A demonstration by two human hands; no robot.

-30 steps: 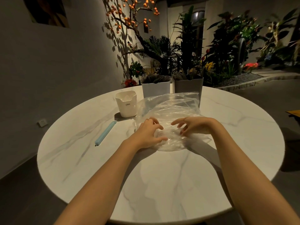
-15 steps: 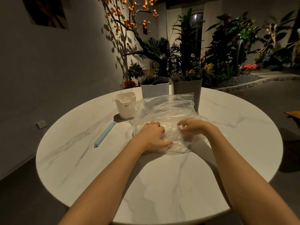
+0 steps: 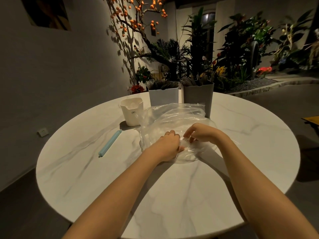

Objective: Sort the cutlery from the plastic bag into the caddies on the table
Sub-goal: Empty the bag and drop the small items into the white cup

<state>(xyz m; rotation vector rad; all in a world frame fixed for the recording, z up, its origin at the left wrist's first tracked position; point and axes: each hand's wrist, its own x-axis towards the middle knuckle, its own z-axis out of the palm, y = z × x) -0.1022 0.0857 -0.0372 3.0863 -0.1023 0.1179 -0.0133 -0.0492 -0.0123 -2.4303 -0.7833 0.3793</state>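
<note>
Both hands are pinching the clear plastic bag (image 3: pixel 174 121) lying mid-bench — left hand (image 3: pixel 168 145) anchoring it, right hand (image 3: pixel 200 133) tugging the film, likely to open it for the caddies (image 3: pixel 198 95) behind.

Both forearms run off the bottom edge. Behind the clear plastic bag (image 3: pixel 174 118), the contents of the white caddy (image 3: pixel 163 96) and the grey caddy (image 3: pixel 198 95) are too dark to tell apart. The bag covers the right side of the cream cup (image 3: pixel 131 111) and its printed word. The left hand (image 3: pixel 168 146) hides its own fingertips; whatever lies inside the bag is unreadable through the crumpled film.
</note>
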